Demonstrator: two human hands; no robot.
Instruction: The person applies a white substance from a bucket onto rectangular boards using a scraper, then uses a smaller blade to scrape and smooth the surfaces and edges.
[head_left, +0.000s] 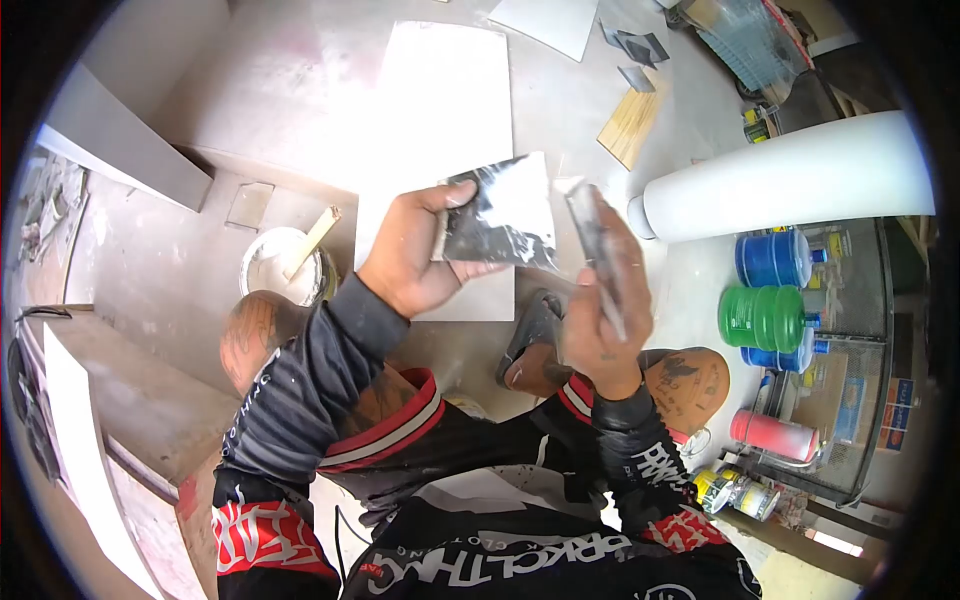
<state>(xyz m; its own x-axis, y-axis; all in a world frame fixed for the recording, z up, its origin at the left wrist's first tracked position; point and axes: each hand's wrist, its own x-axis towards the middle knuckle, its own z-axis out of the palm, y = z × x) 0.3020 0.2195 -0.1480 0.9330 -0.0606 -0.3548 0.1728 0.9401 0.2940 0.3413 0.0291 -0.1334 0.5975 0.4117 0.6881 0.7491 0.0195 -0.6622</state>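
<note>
My left hand point(410, 255) is closed on a flat, black, squarish putty spreader point(500, 215), thumb on top and fingers beneath. White putty smears most of its face. In my right hand point(608, 325) is a second putty spreader point(590, 235), seen nearly edge-on and slightly blurred. The two spreaders are close together above a white panel point(445, 100) on the floor. Left of my left hand stands a bucket point(250, 262) of white paste, with a wooden stick point(312, 240) leaning in it.
Dark scraper-like pieces point(640, 48) and a wooden board point(628, 125) lie on the floor ahead. To the right are a large white roll point(790, 175), blue jugs point(770, 258), a green jug point(760, 317) and a dark mesh rack point(860, 400). A boxy wooden structure point(150, 400) stands left.
</note>
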